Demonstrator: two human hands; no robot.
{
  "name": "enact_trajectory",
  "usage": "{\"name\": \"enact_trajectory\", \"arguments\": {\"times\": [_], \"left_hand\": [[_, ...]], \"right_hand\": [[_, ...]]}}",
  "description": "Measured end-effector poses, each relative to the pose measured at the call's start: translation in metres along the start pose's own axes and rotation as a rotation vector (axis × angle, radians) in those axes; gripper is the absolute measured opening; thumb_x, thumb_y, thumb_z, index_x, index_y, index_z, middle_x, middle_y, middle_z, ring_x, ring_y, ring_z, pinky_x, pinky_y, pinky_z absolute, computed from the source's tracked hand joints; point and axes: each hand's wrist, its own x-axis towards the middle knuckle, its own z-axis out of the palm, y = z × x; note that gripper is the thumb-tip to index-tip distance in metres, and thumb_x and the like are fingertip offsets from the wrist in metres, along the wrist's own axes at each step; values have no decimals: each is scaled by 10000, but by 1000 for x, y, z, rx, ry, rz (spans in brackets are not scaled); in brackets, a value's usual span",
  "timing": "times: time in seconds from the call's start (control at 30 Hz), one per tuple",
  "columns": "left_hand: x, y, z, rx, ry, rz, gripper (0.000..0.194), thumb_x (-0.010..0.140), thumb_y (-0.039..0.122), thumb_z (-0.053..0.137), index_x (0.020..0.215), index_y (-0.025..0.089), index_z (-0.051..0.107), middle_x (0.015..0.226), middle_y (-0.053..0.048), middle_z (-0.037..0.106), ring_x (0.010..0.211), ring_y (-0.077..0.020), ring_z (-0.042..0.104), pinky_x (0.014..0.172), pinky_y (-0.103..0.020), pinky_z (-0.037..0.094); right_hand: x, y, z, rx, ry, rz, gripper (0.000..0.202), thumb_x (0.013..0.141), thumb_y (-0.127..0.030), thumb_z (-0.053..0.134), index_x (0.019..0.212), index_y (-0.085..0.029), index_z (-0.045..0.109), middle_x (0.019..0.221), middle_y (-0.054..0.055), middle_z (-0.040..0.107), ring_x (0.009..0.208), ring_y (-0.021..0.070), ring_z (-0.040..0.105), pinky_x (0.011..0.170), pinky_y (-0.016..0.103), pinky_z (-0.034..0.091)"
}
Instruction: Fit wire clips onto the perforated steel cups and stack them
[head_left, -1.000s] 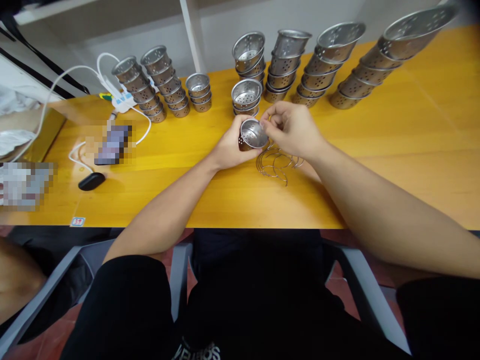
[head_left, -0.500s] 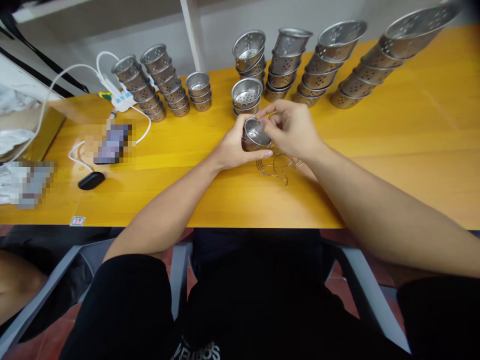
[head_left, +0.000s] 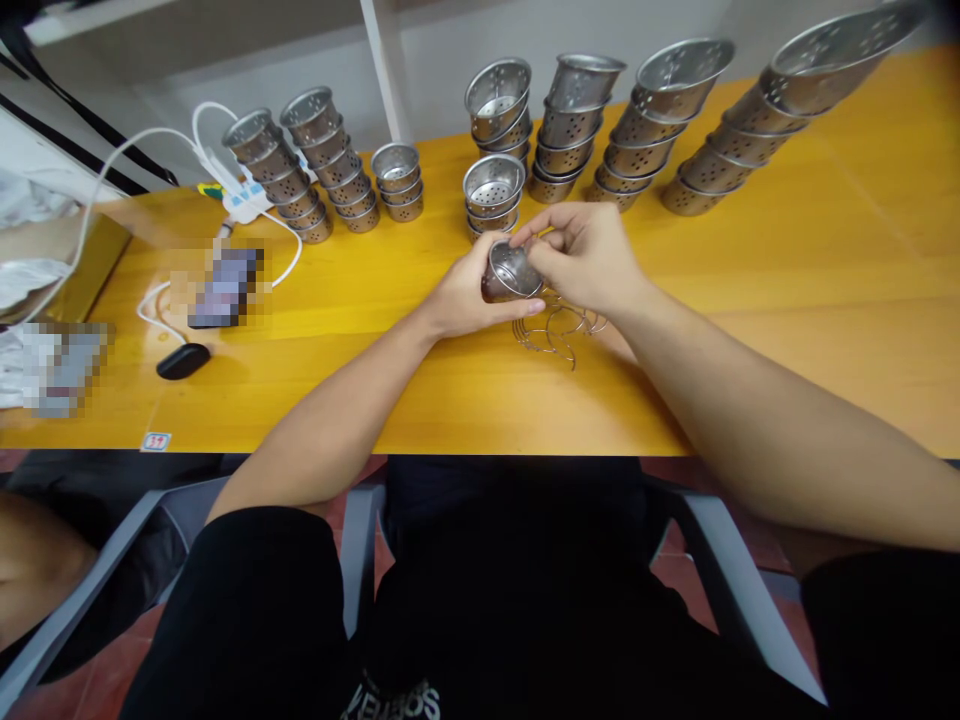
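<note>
A small perforated metal strainer cup point(head_left: 513, 272) is gripped by my left hand point(head_left: 471, 292), with the thumb along its near side and the fingers behind it. Its open top is tilted up toward me. At the cup's right rim, my right hand point(head_left: 581, 255) is closed in a pinch, its index finger reaching over the opening. Whatever thin piece the pinch may hold is too small to make out. Several curved wire pieces point(head_left: 555, 335) lie in a loose heap on the table under my hands.
Behind my hands stand stacks of perforated cups point(head_left: 493, 185), with taller leaning stacks point(head_left: 739, 150) to the right and more stacks point(head_left: 341, 170) to the left. A phone point(head_left: 226, 288), power strip point(head_left: 247, 203), white cables and a black case point(head_left: 183, 361) occupy the table's left side. Another person's arm point(head_left: 41, 565) shows lower left.
My right index finger has shifted slightly left over the cup's opening. The cup has turned a little in my left hand; the stacks have stayed put.
</note>
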Motion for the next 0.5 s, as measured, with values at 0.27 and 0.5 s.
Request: {"name": "enact_trajectory", "arguments": {"times": [0.27,0.5], "left_hand": [[1,-5,-6,-131,38,7,1060,941,1038,977,1569,246,660,1465,-131,865,1302,-316,892,1193,-496,745],[3,-9,-11,-143,55,27,1126,817,1020,1091,1540,261,679,1458,-108,853,1307,-310,884,1190,-486,738]], "right_hand": [[-8,-27,-9,205,-129,-10,543,1014,-831,1073,1024,-318,895,828,54,796,571,218,572,484,396,444],[-8,-26,-13,370,-250,-6,678,817,-852,1251,962,-341,828,728,-10,679,602,212,537,503,406,433]]}}
